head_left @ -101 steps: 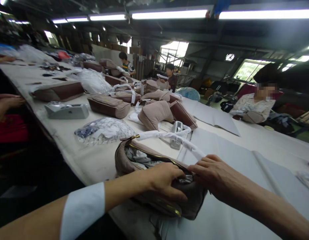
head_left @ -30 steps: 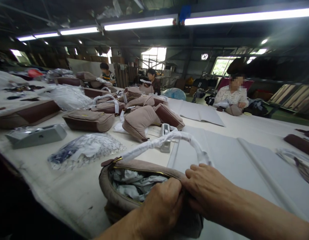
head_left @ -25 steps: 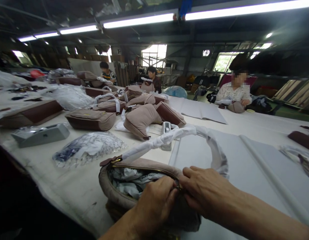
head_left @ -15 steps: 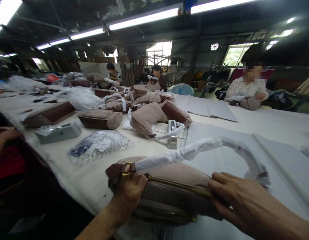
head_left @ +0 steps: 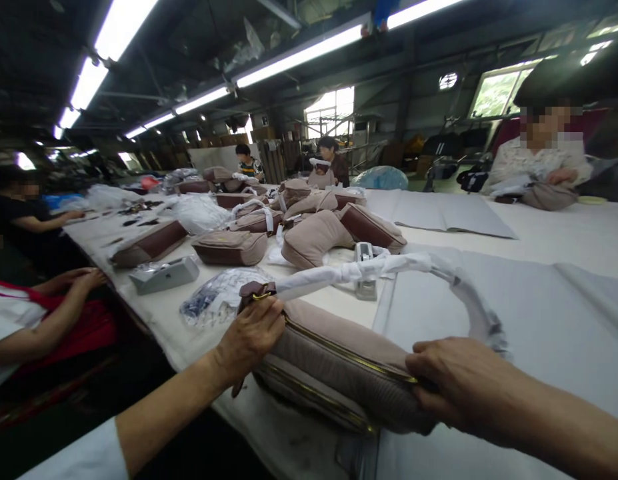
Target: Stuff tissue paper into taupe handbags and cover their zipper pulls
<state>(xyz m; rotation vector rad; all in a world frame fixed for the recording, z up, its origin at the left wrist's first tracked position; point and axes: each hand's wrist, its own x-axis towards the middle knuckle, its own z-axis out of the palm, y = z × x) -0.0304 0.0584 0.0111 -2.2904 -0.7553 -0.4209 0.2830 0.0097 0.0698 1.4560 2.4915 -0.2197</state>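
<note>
A taupe handbag (head_left: 339, 353) with gold zippers is held tilted at the table's near edge. My left hand (head_left: 253, 330) is closed on its left end, just below the brown leather tab and gold ring. My right hand (head_left: 451, 377) grips the right end by the top zipper, its fingertips partly hidden. The bag's handle (head_left: 369, 268), wrapped in white paper, arches up behind both hands. A clear plastic bag (head_left: 219, 297) with white and dark blue contents lies just beyond my left hand.
More taupe handbags (head_left: 316, 240) are heaped mid-table. Two grey tape dispensers, one at left (head_left: 163, 273) and one behind the handle (head_left: 365, 270), stand nearby. Grey sheets (head_left: 539, 313) cover the right side. Co-workers sit along the left edge (head_left: 53, 320) and far side (head_left: 541, 157).
The view has swung left, showing more people there. The handbag's left end is raised and its zippered front shows more. Both hands keep their grip.
</note>
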